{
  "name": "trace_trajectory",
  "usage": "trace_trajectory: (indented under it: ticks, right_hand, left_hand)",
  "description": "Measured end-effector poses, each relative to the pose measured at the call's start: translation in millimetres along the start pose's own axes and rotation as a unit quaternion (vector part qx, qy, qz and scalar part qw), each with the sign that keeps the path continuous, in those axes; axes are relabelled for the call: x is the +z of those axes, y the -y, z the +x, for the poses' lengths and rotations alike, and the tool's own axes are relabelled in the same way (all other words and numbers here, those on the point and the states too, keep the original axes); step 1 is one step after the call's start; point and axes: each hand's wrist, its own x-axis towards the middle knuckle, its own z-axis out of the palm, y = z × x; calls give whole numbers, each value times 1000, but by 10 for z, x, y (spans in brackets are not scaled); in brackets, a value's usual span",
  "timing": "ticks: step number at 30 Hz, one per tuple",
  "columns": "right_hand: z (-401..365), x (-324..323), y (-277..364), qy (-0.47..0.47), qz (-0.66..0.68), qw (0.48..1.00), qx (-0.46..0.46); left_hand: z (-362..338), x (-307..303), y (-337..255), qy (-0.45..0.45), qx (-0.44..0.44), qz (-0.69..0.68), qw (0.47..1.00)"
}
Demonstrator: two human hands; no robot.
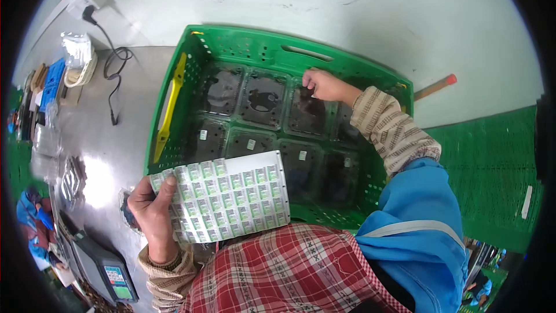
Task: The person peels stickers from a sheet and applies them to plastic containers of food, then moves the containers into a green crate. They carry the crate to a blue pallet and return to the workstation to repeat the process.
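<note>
My left hand (153, 206) grips the left edge of a white sheet of small green-and-white labels (231, 200), thumb on top. A bare strip shows along the sheet's top edge. My right hand (324, 85) is closed in a pinch over a clear-lidded plastic box (307, 117) in the back row. A small white bit, apparently a label, shows under its fingers. Several such boxes with dark contents lie in two rows inside a green crate (249, 37). In the front row, boxes carry a small label (202, 134) each; the sheet hides part of that row.
A yellow handle (171, 107) runs along the crate's left side. On the metal table (139, 81) lie a black power cord (119, 75) and a dark device with a display (104, 266). A red-ended stick (434, 87) is at right. Another person (35, 220) is at far left.
</note>
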Motion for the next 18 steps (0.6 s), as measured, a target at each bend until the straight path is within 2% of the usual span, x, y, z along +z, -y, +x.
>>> trace_trajectory:
  ticks: [1,3,4,5,6,7,9,10,11,12,14,18]
  right_hand:
    - [99,68,-6,-13,-37,999,-37]
    - [65,188,-84,-65,-143,975,-156]
    - [60,199,-91,-98,-185,965,-158]
    - [15,193,95,-104,-216,963,-122]
    - [-47,177,339,-141,-189,965,-114]
    - [-57,148,757,-137,-77,985,-71]
    - [-64,208,1545,-53,189,974,-110]
    - [-161,249,1938,-2,191,972,-134]
    - [-261,336,2183,10,132,972,-192]
    - [-327,494,2277,2,153,961,-232]
    - [-357,677,2322,-69,58,949,-302]
    - [-369,797,2307,-111,-10,943,-313]
  left_hand:
    - [-12,33,-27,-17,24,14,999]
    - [-59,-68,-37,-4,15,56,998]
    - [-80,-106,-42,-1,9,88,996]
    - [-110,-100,-51,-10,9,56,998]
    - [-69,-33,-46,-9,12,18,1000]
    - [-34,-12,-62,-6,-6,-9,1000]
    - [55,42,-90,2,-15,-27,1000]
    - [76,51,-48,14,-8,-27,1000]
    - [49,90,-27,6,8,-29,1000]
    - [11,89,-7,6,10,-27,1000]
    - [-43,92,11,13,26,-7,1000]
    - [-2,118,14,11,3,10,1000]
